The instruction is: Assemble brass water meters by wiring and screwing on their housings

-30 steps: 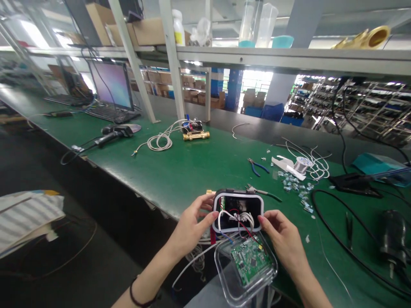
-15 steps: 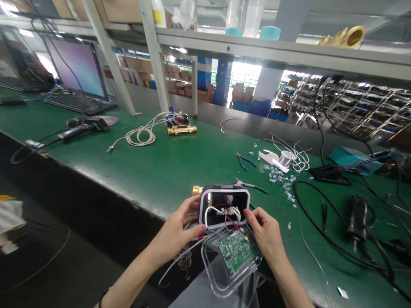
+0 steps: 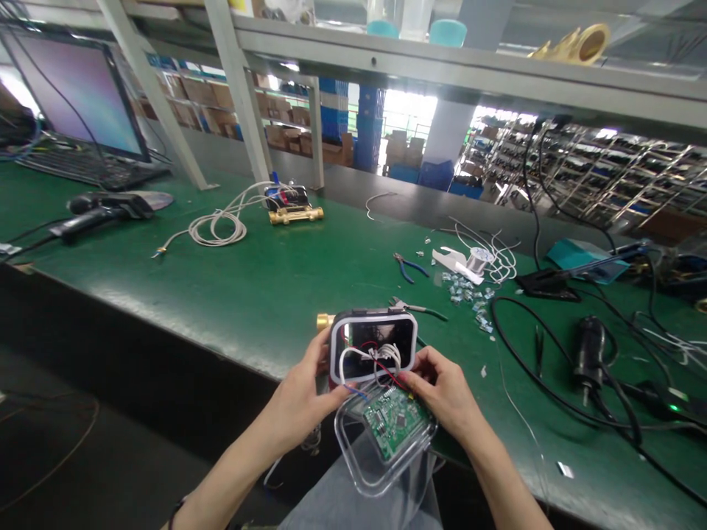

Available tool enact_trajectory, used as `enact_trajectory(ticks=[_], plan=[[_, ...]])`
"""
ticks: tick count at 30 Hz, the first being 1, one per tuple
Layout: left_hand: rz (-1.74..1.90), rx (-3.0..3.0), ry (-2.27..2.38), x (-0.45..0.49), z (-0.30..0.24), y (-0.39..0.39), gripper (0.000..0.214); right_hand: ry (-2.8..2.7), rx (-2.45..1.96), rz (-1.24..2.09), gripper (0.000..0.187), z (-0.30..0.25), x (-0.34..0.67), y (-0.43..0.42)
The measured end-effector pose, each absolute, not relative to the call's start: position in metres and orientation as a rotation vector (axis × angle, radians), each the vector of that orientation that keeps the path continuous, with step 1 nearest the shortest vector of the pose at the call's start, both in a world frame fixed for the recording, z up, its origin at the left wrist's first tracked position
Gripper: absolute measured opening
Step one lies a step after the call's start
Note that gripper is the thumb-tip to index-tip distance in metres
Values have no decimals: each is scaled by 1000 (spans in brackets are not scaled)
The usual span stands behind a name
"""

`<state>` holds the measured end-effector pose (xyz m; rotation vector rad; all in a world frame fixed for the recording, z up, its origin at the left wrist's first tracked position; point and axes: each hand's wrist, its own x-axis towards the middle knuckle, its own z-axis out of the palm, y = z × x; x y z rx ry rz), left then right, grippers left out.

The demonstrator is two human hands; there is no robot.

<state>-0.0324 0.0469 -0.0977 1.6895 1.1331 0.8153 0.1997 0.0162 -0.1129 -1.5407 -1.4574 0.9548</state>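
Observation:
My left hand [image 3: 303, 390] grips the left side of a black electronics housing [image 3: 373, 368] with a white gasket around its rim. Its open face shows a bundle of white, red and blue wires [image 3: 375, 359], which run down to a green circuit board [image 3: 395, 421]. The board sits inside a clear plastic cover [image 3: 353, 460] held just below the housing. My right hand [image 3: 442, 390] holds the cover's upper right edge, its fingertips close to the board. A brass pipe fitting [image 3: 325, 321] shows behind the housing, mostly hidden.
The green workbench [image 3: 221, 294] ends in a front edge left of my hands. Side cutters [image 3: 412, 308], blue-handled pliers [image 3: 409, 268], a solder spool [image 3: 479, 260] and several small metal parts [image 3: 464, 294] lie beyond the housing. Black cables [image 3: 530, 361] lie to the right.
The whole view has drifted left and up as my head turned. The cover and board have come closer to the housing, and my right hand has shifted from the housing's corner onto the cover's edge.

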Motion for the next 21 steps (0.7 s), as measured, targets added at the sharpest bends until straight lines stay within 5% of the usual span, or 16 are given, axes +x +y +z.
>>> enact_trajectory(ticks=[21], plan=[[801, 1783, 1340, -19, -107, 52, 82, -1473, -1513, 920, 38, -113, 196, 23]])
